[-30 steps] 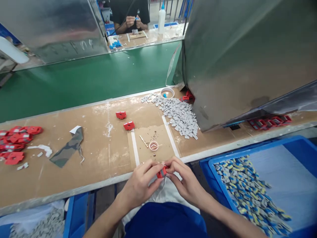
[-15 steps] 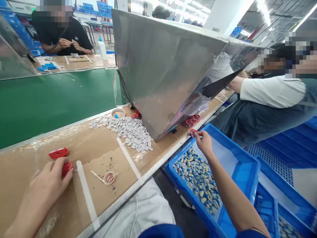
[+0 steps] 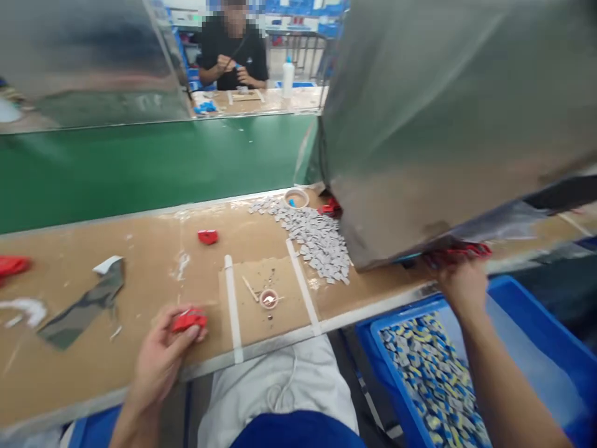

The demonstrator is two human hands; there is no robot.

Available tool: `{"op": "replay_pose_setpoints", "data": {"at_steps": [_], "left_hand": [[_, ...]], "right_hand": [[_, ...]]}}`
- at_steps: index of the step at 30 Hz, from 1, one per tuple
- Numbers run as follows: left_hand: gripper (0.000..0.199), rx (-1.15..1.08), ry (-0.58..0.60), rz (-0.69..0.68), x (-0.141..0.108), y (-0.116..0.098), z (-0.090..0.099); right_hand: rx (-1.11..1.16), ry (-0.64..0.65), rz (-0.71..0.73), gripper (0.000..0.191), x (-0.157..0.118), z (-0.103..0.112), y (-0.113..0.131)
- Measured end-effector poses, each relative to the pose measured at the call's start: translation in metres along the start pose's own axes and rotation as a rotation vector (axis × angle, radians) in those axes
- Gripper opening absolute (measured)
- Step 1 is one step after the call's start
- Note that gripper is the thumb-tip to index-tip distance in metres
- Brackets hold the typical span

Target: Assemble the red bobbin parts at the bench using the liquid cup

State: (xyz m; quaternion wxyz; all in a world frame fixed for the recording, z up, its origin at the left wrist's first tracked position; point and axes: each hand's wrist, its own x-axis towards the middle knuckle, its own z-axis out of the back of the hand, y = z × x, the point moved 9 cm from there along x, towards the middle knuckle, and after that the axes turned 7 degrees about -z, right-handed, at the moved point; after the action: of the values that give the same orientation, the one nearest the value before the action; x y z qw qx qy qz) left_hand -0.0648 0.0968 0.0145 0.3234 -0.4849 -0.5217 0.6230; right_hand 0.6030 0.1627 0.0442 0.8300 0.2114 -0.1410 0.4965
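Note:
My left hand [image 3: 163,348] is closed around a small red plastic part [image 3: 189,319], just above the front of the cardboard-covered table. Its thumb presses along the near side of the part. My right hand [image 3: 461,286] reaches to a row of red plastic parts [image 3: 466,251] below the tilted metal panel; its fingertips are hidden and blurred. Another red part [image 3: 208,236] lies alone on the table, beyond my left hand. On a taped-down cardboard piece [image 3: 247,280] stand a small cup of dark liquid [image 3: 268,299] with a stick across it and a wooden stick beside it.
A pile of small grey flat pieces [image 3: 321,242] lies near a white round lid [image 3: 296,198]. The large metal panel [image 3: 443,137] overhangs the right side. A blue bin [image 3: 387,361] holds many blue, yellow and grey pieces. Across the green divider [image 3: 209,162] sits a person.
The view has turned left. My left hand has lifted a red part from the table. My right hand, with a red part in its fingers before, has moved from the bin edge to the red row.

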Motion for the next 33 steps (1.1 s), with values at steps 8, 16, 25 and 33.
{"op": "replay_pose_setpoints", "data": {"at_steps": [8,16,25,33], "left_hand": [[0.064,-0.531,0.365,0.024,-0.017,0.022,-0.084],[0.051,-0.708,0.434,0.092,-0.029,0.037,-0.107],[0.031,-0.191,0.521,-0.101,-0.031,0.031,-0.084],[0.024,0.061,0.497,-0.437,-0.027,0.007,-0.086]], "right_hand": [[0.504,0.186,-0.042,0.037,-0.126,0.036,0.098],[0.963,0.752,0.277,0.033,-0.2,0.009,0.293],[1.045,0.609,0.434,0.014,-0.184,0.024,0.333],[1.179,0.56,0.129,0.02,-0.187,0.005,0.311]]}}
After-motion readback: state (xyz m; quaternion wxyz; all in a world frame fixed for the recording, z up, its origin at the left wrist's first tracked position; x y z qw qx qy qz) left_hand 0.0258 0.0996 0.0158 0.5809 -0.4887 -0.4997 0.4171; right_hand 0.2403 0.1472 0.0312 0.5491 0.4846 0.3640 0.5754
